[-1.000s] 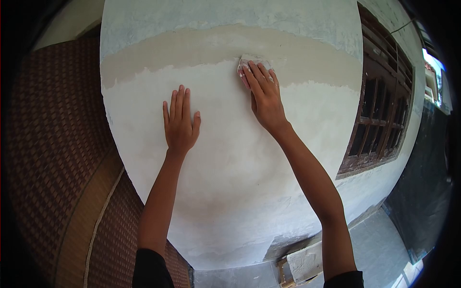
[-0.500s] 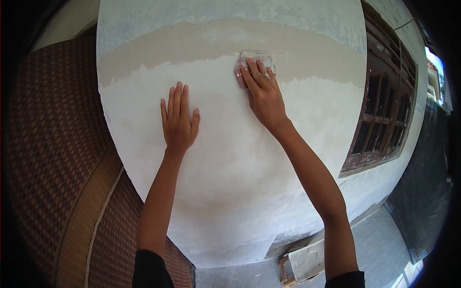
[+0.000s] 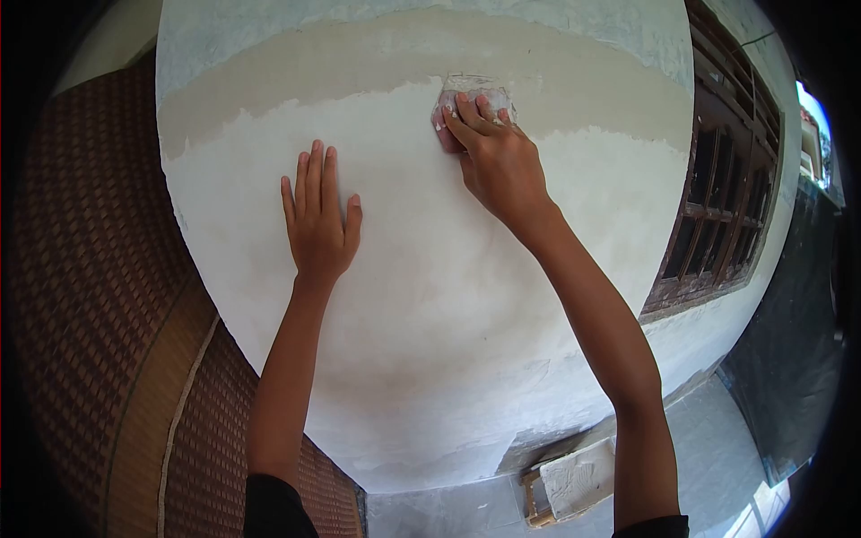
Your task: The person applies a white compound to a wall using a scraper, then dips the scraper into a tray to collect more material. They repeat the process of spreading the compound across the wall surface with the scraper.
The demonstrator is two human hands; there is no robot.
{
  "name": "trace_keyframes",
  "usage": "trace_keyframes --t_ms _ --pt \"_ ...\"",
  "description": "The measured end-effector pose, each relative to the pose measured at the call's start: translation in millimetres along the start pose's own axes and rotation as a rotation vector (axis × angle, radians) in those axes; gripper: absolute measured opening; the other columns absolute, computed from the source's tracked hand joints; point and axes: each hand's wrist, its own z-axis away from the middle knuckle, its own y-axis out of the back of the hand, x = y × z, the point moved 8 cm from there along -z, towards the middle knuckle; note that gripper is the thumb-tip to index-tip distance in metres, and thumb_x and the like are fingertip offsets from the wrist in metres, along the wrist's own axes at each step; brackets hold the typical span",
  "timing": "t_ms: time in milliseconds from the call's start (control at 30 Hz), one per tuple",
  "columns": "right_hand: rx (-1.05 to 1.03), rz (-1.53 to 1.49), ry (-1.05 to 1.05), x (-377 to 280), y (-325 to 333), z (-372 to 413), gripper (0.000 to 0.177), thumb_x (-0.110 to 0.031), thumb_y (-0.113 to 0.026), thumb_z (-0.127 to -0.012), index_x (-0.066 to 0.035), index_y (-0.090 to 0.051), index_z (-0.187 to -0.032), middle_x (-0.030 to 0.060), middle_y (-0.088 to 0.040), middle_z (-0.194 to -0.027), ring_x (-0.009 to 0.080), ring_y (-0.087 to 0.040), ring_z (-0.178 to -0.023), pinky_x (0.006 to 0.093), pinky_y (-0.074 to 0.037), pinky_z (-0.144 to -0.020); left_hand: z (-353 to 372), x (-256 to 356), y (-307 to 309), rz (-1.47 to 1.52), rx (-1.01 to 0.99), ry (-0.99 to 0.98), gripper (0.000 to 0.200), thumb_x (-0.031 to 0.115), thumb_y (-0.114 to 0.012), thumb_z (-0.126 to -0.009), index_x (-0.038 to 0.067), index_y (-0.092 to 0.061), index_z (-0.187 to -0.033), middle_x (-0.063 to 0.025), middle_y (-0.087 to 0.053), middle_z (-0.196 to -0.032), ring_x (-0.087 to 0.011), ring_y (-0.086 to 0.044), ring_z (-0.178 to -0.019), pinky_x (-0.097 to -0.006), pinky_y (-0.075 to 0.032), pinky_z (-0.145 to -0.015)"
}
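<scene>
My right hand (image 3: 504,166) grips a flat putty spreader (image 3: 451,133), reddish and smeared with white putty. Its upper edge lies against the wall (image 3: 404,269), right at the ragged border between fresh white coating and a beige band (image 3: 359,63). Fingers lie across the spreader's face; the thumb is mostly hidden. To the left and a bit lower, my left hand (image 3: 318,229) rests flat on the white part of the wall, fingers stretched upward, holding nothing.
A brown window with shutters (image 3: 717,206) is set in the wall at right. Woven matting (image 3: 99,224) covers the left side. Below, on the grey tiled floor (image 3: 448,516), lies a putty-covered board or tray (image 3: 578,480). Dark sheeting (image 3: 780,332) hangs far right.
The view has shifted slightly, so the wall and both hands sit higher in the picture. My right wrist has turned a little to the right; the spreader stays near the same border.
</scene>
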Motion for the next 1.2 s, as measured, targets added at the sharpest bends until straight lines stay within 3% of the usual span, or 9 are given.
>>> trace_keyframes --t_ms 400,600,700,800,900,933,1000,1100,1200 --pt "-0.095 -0.078 -0.027 1 2 18 0.041 0.004 -0.064 -0.083 -0.009 -0.071 -0.121 0.0122 -0.066 -0.136 0.0314 -0.065 -0.124 0.0469 -0.058 -0.099 1 0 -1 -0.017 0.016 -0.026 0.064 0.020 -0.050 -0.099 0.007 -0.032 -0.159 -0.0118 -0.032 -0.165 -0.0314 -0.025 -0.155 -0.0567 -0.012 -0.124" --pt "-0.170 -0.146 0.061 -3 29 40 0.034 0.001 -0.065 -0.085 -0.009 -0.072 -0.117 0.0075 -0.070 -0.126 0.0310 -0.067 -0.120 0.0438 -0.060 -0.094 1 1 2 0.002 0.021 -0.031 0.065 0.020 -0.052 -0.098 0.007 -0.032 -0.159 -0.0118 -0.031 -0.165 -0.0316 -0.026 -0.154 -0.0564 -0.014 -0.124" --pt "-0.113 -0.228 0.100 -8 57 44 0.031 0.001 -0.065 -0.087 -0.008 -0.071 -0.116 0.0049 -0.073 -0.119 0.0307 -0.069 -0.115 0.0410 -0.061 -0.092 0 3 5 -0.029 0.046 -0.031 0.065 0.020 -0.056 -0.097 0.007 -0.038 -0.157 -0.0119 -0.037 -0.163 -0.0301 -0.032 -0.152 -0.0561 -0.019 -0.124" --pt "-0.023 -0.346 0.068 -5 72 40 0.029 0.003 -0.063 -0.091 -0.006 -0.068 -0.118 0.0089 -0.075 -0.111 0.0319 -0.072 -0.105 0.0397 -0.061 -0.087 -1 4 5 -0.039 0.049 -0.029 0.065 0.021 -0.056 -0.097 0.007 -0.038 -0.157 -0.0118 -0.037 -0.163 -0.0297 -0.032 -0.152 -0.0557 -0.019 -0.124" --pt "0.048 -0.570 -0.300 32 75 25 0.027 -0.002 -0.061 -0.098 -0.004 -0.062 -0.125 0.0182 -0.075 -0.105 0.0327 -0.074 -0.091 0.0368 -0.058 -0.078 -1 3 5 -0.040 0.050 -0.029 0.064 0.021 -0.055 -0.097 0.007 -0.038 -0.157 -0.0118 -0.037 -0.163 -0.0293 -0.032 -0.152 -0.0552 -0.020 -0.124" --pt "0.172 -0.655 -0.321 43 78 15 0.038 -0.004 -0.061 -0.099 -0.007 -0.055 -0.136 0.0174 -0.074 -0.100 0.0281 -0.074 -0.087 0.0341 -0.057 -0.078 -1 3 5 -0.039 0.049 -0.029 0.064 0.021 -0.055 -0.097 0.007 -0.038 -0.157 -0.0117 -0.037 -0.163 -0.0293 -0.032 -0.152 -0.0549 -0.020 -0.124" --pt "0.109 -0.732 -0.566 76 66 13 0.057 -0.005 -0.057 -0.101 -0.014 -0.036 -0.153 0.0137 -0.072 -0.097 0.0180 -0.069 -0.084 0.0327 -0.055 -0.079 -1 2 5 -0.039 0.047 -0.031 0.064 0.022 -0.055 -0.097 0.008 -0.038 -0.157 -0.0117 -0.037 -0.163 -0.0292 -0.033 -0.152 -0.0546 -0.020 -0.124" --pt "0.212 -0.895 -0.597 107 49 -4 0.039 -0.011 -0.063 -0.100 -0.009 -0.059 -0.139 0.0143 -0.071 -0.113 0.0192 -0.068 -0.102 0.0322 -0.055 -0.089 0 0 2 0.000 0.031 -0.026 0.066 0.022 -0.052 -0.098 0.010 -0.032 -0.160 -0.0097 -0.031 -0.166 -0.0299 -0.025 -0.155 -0.0547 -0.014 -0.125" --pt "0.260 -0.845 -0.670 112 41 -5 0.032 -0.015 -0.068 -0.098 -0.006 -0.067 -0.128 0.0143 -0.071 -0.115 0.0205 -0.068 -0.107 0.0326 -0.055 -0.094 0 0 2 0.003 0.032 -0.019 0.065 0.021 -0.052 -0.098 0.010 -0.032 -0.159 -0.0094 -0.031 -0.166 -0.0298 -0.025 -0.155 -0.0547 -0.015 -0.125"
